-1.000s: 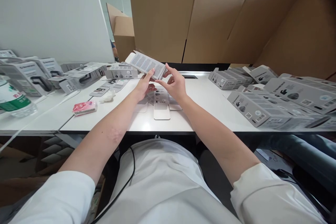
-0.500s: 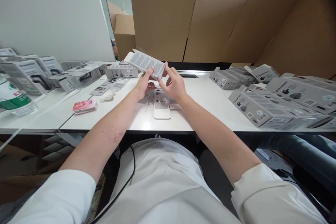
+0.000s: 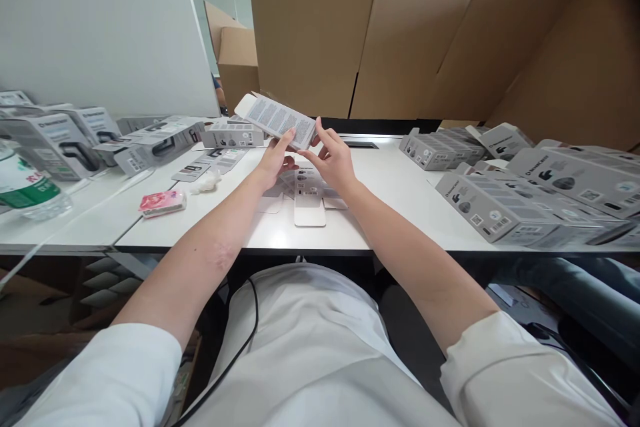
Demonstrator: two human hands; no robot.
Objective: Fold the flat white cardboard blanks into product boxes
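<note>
A grey and white printed cardboard box (image 3: 278,117) is held tilted above the table, its open flaps at the upper left end. My left hand (image 3: 276,159) is closed on its underside and near face, with the thumb on the printed text. At the lower right end, my right hand (image 3: 334,155) pinches the box between thumb and fingers. Flat, unfolded box blanks (image 3: 309,203) lie on the table below both hands, partly hidden by them.
Grey printed boxes (image 3: 493,207) are piled on the right; more boxes (image 3: 55,137) stand on the left. A water bottle (image 3: 27,180), a pink packet (image 3: 163,203) and crumpled white material (image 3: 207,181) lie left on the white table (image 3: 400,213). Large cardboard panels (image 3: 310,27) rise behind.
The box's flap end has shifted very slightly left. My right fingers have moved a little at its lower end; both hands still hold it.
</note>
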